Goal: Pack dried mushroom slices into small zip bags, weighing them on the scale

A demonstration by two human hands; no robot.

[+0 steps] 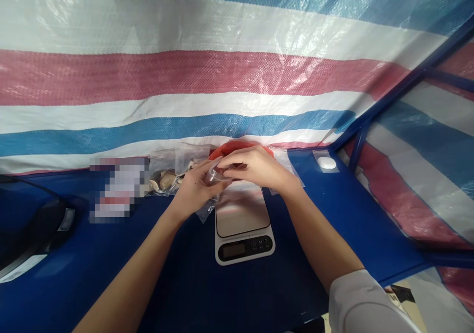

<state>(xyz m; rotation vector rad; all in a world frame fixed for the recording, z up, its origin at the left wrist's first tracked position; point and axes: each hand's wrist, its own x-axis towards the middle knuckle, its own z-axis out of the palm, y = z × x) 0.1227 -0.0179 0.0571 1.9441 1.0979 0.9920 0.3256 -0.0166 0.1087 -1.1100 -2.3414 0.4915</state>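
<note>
Hands (194, 186) hold a clear cup (214, 174), long axis unclear; scale (242, 214) points lengthwise forward.

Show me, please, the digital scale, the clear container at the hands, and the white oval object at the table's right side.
Digital scale (242, 218), head view: bare part of its weighing plate.
Clear container (214, 175), head view: its transparent wall.
White oval object (326, 163), head view: middle of its top.

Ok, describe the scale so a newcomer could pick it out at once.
Find the blue table before the striped sheet. Mid-table lies a flat white scale, its far end hidden behind the left hand and right hand. Unlike the clear bags to its left, it has a black front panel with a display and buttons.
</note>
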